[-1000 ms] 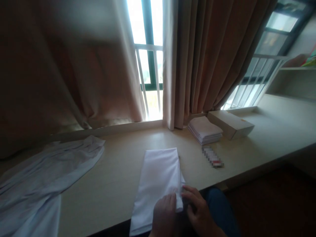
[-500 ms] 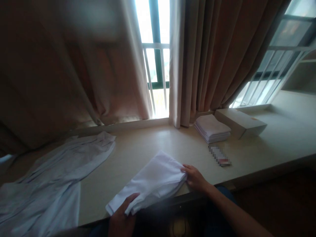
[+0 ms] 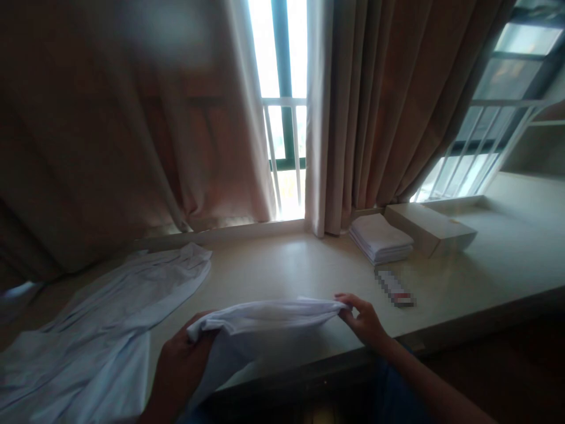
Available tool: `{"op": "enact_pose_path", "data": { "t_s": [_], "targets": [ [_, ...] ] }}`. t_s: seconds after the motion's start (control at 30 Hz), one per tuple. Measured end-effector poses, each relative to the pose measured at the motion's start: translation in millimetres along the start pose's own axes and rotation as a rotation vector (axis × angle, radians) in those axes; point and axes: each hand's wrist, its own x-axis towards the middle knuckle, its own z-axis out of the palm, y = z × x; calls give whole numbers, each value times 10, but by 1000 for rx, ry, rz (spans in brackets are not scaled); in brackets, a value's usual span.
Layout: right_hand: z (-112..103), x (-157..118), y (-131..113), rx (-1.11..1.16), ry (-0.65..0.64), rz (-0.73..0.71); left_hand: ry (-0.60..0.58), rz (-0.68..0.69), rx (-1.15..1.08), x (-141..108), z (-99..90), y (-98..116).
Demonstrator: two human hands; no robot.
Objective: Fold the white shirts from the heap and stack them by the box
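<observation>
A white cloth [image 3: 273, 315] is stretched between my two hands near the front edge of the pale surface. My left hand [image 3: 188, 353] grips its left end, fingers closed round the fabric, and part of the cloth hangs below that hand. The right end is pinched between the thumb and fingers of my right hand [image 3: 359, 318]. A crumpled white cloth [image 3: 101, 318] lies spread out at the left. At the back right sits a stack of folded white cloths [image 3: 380, 237].
A pale box [image 3: 432, 228] stands beside the stack, and a pixelated flat object [image 3: 395, 288] lies in front of it. Long curtains [image 3: 362, 112] and a barred window [image 3: 285, 153] rise behind the pale surface [image 3: 282, 265].
Both hands have lifted the white cloth off the surface. It was lying as a flat folded piece and is now pulled into a narrow band. My left hand has moved up and left.
</observation>
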Motion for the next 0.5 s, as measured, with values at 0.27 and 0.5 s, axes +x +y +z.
{"op": "enact_pose_path", "data": {
  "t_s": [0.27,0.5],
  "targets": [
    [-594,996,-695,218,15,176,-149,-393,-575,411,-108,210],
    [-65,2071,29,67,-236,350,-216,-612,-716,129,1249,-664]
  ]
}}
